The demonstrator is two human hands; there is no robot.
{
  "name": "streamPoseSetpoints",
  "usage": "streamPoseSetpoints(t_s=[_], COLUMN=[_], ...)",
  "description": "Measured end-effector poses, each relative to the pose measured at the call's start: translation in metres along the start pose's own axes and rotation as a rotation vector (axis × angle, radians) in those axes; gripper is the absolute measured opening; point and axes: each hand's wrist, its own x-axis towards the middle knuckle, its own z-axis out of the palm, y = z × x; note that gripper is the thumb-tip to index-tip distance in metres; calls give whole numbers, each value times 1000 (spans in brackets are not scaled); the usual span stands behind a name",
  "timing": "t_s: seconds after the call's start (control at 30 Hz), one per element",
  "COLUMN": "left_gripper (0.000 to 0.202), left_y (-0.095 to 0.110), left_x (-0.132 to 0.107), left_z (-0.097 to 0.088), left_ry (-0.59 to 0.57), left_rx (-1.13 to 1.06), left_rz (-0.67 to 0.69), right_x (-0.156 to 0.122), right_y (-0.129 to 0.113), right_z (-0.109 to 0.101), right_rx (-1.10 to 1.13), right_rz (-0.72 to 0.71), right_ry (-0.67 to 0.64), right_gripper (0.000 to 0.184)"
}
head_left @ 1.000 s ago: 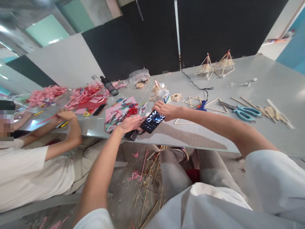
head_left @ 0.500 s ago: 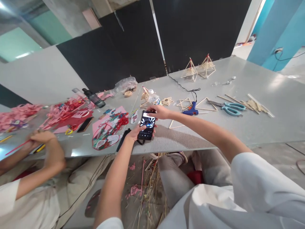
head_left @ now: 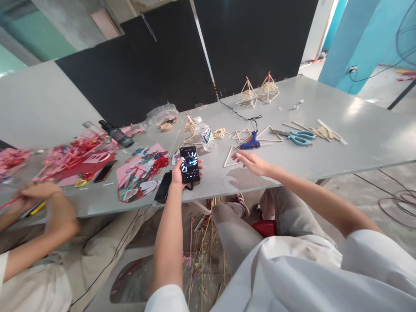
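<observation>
left hand [head_left: 178, 173]: fingers wrapped round the lit smartphone [head_left: 189, 164], held over the table [head_left: 325, 156] edge | right hand [head_left: 251, 162]: fingers loosely spread, empty, perhaps touching the table, just beside a stick triangle [head_left: 228, 157] | we'd grip the phone firmly, screen facing us

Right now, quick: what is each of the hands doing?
Left hand: closed around a phone.
Right hand: open, holding nothing, by a stick triangle.

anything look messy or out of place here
Yes: loose wooden sticks and pink scraps litter the floor under the table, by the person's legs. On the table nothing looks spilled; the left hand holds the phone.
</observation>
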Motion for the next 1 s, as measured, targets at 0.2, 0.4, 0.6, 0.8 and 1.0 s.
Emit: streamPoseSetpoints(t_s=[0.2,0.4,0.6,0.8,1.0], left_gripper=[74,76,82,67,63], left_y=[-2,-5,-6,-6,-7], left_x=[-10,-18,-18,-9,-4], left_z=[-2,3,8,9,7], left_ry=[58,21,28,256,306], left_rx=[-53,9,13,-48,-87], left_rz=[78,83,41,-3,37], right_x=[-76,-45,39,96,96], right_y=[20,19,-8,0,22], right_z=[-41,-1,128,184,179], right_rx=[-184,-146,101,515,513], right_rz=[219,110,128,52,-67], right_ry=[73,22,-13,-61,-100], right_gripper=[38,31,51,80,68])
